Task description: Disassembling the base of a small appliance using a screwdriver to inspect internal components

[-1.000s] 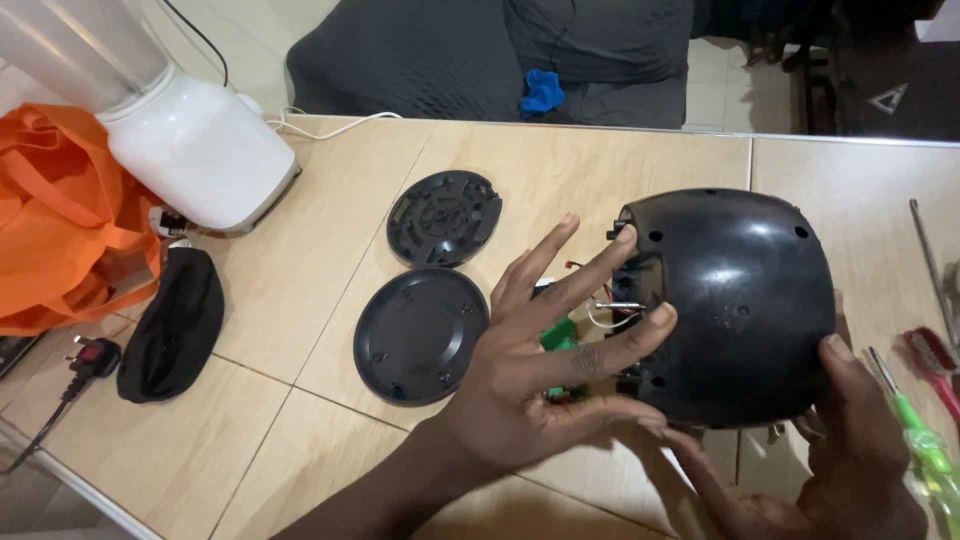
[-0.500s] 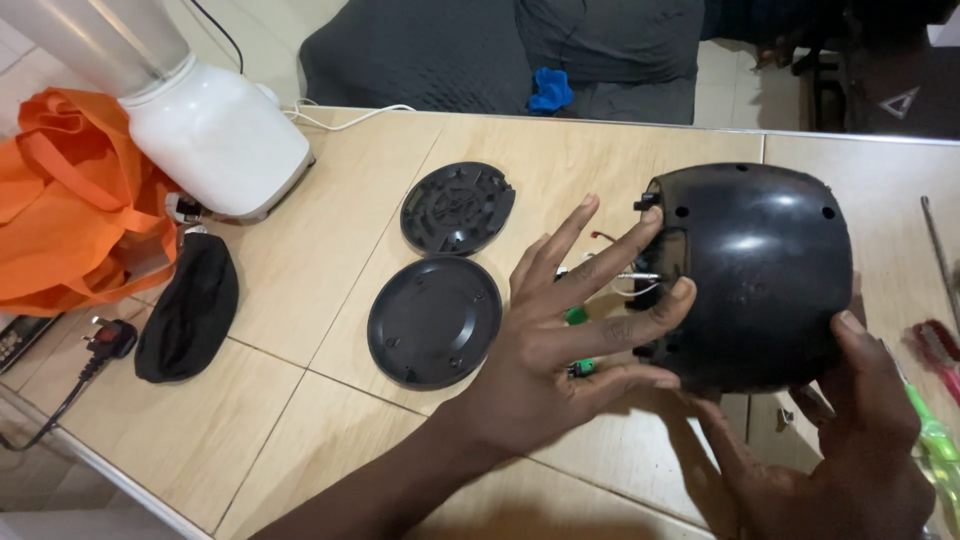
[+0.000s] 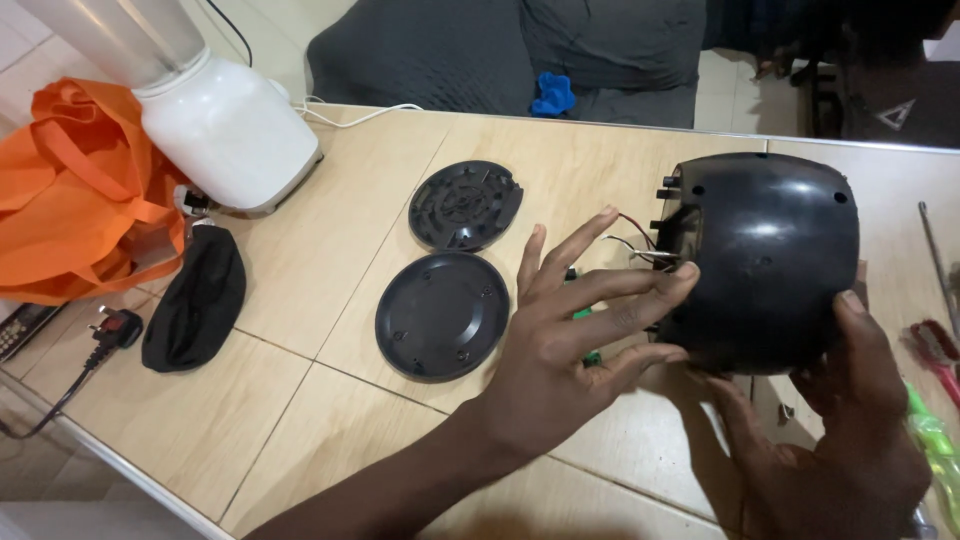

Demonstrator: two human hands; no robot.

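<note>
Item one: our left hand [image 3: 560, 345], fingers spread wide and flat, fingertips pressing the open side of a black domed appliance housing [image 3: 770, 260]. We see thin wires [image 3: 635, 245] showing at that opening, just above our fingertips.

Item two: our right hand [image 3: 850, 440], cupped under and around the housing's near right side, thumb up against its shell, holding it just off the tiled table [image 3: 330, 250].

Item three: beyond our left hand's little-finger side, a round black cover plate [image 3: 443, 315] lying flat; just past it, a second black disc with ribbed moulding [image 3: 465, 204].

Item four: farther left, a white blender base [image 3: 225, 130], an orange bag [image 3: 70, 195], a black pouch [image 3: 195, 298] and a mains plug [image 3: 115, 328].

Item five: right of our right hand, a green-handled screwdriver [image 3: 935, 440] and red-handled pliers [image 3: 938, 350].
</note>
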